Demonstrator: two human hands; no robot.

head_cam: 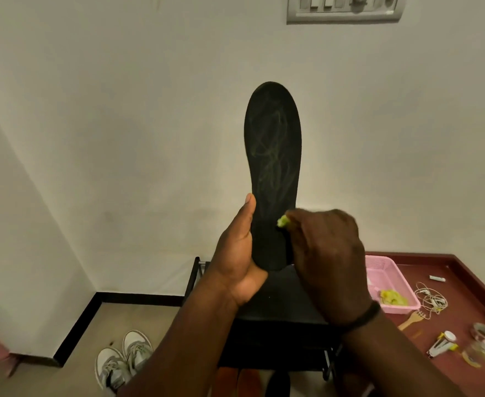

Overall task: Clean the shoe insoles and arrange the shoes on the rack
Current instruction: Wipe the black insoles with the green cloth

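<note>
The work looked to be in the cleaning stage, with the arranging not yet begun. A black insole (pixel 272 167) was held upright in front of the wall, its toe end up, and its face carried pale yellowish streaks over the upper and middle part (residue from the scrubbing, I would judge, though whether it was soap or dirt could not be told). A pair of white sneakers (pixel 123 359) sat on the floor beside the black shoe rack (pixel 278 305), so at least those shoes were left to be racked; other footwear showed dimly at the bottom edge under the rack top.

The left hand (pixel 238 262) gripped the insole's heel end from the left, thumb laid straight up along the insole's edge and the palm cupped behind it. The right hand (pixel 327 253) was curled round a small yellow-green scrubber (pixel 282 221), pinching it at the fingertips and pressing it against the insole's lower part, just right of the left thumb. A dark band circled the right wrist. More of the same yellow-green material lay in a pink basket (pixel 390 273) on the maroon table (pixel 464 325) to the right.
</note>
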